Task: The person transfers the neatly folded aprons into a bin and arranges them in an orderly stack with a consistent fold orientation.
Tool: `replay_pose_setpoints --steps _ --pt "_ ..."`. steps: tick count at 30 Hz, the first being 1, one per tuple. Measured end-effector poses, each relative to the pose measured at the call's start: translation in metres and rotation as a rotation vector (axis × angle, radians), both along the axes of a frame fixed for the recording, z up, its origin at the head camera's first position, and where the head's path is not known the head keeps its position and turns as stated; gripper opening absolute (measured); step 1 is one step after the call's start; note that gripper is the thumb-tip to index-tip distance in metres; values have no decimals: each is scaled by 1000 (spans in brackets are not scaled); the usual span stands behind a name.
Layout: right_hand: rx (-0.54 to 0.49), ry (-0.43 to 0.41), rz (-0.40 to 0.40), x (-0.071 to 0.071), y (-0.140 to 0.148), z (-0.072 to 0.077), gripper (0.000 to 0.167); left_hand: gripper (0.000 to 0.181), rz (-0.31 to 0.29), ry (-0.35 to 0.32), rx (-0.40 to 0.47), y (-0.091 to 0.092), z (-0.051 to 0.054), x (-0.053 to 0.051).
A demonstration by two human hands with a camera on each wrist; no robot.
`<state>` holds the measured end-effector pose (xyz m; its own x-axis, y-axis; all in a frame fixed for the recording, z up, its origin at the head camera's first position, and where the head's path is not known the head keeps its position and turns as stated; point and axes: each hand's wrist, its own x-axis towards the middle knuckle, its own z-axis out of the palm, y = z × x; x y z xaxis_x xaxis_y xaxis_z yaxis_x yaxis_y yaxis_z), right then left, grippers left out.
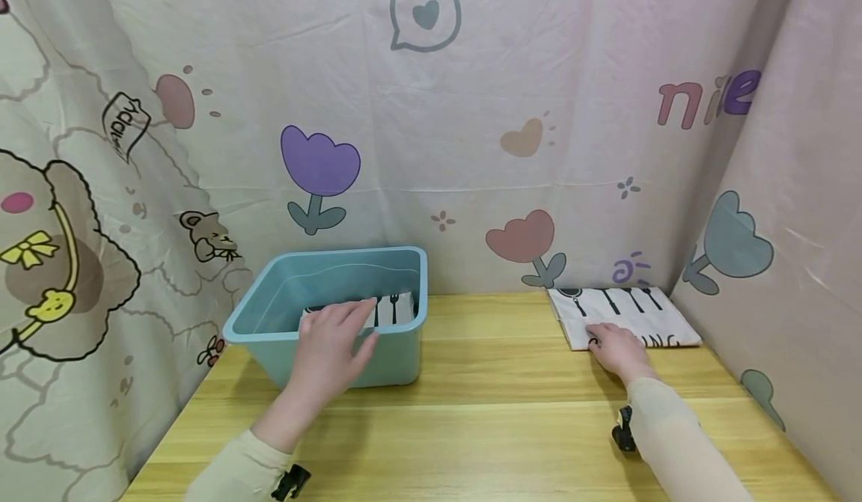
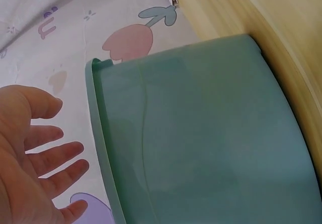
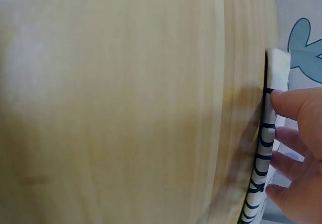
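Observation:
My left hand [image 1: 330, 349] hovers over the near rim of a blue-green plastic bin [image 1: 393, 360], its fingers spread and nothing in them. Inside the bin lies a folded white cloth [image 1: 404, 309] with black cutlery prints, partly hidden by that hand and the rim. On the right, a second folded white cloth [image 1: 622, 306] lies flat, printed with black utensils and lettering. My right hand [image 1: 618, 352] rests on its near left part. In the right wrist view the fingertips [image 3: 276, 97] touch the cloth's top near its lettered edge, without curling round it.
A wooden table [image 1: 485, 442] carries the bin and the cloth. Behind it hangs a pale printed curtain [image 1: 444, 128], with more curtain along the left and right sides. A small black strap piece [image 1: 625, 429] sits at the right wrist, another [image 1: 291, 481] at the left.

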<state>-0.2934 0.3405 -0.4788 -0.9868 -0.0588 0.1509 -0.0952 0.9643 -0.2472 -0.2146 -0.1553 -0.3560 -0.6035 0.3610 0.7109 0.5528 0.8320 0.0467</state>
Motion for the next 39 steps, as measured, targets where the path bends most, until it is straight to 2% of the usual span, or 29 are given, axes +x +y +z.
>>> replay_pose_setpoints --steps 10,16,28,32,39 --pt "18 -52 17 6 -9 8 42 49 -76 25 40 20 -5 -2" --pt "-2 -79 14 9 -17 8 41 49 -120 8 65 34 -6 -3" --pt "44 -77 41 20 -46 11 37 48 -209 9 134 62 -6 -5" --pt "53 -62 57 26 -57 11 37 48 -233 -14 168 72 -3 -4" --pt "81 -51 98 38 -77 16 35 48 -274 -103 222 90 2 2"
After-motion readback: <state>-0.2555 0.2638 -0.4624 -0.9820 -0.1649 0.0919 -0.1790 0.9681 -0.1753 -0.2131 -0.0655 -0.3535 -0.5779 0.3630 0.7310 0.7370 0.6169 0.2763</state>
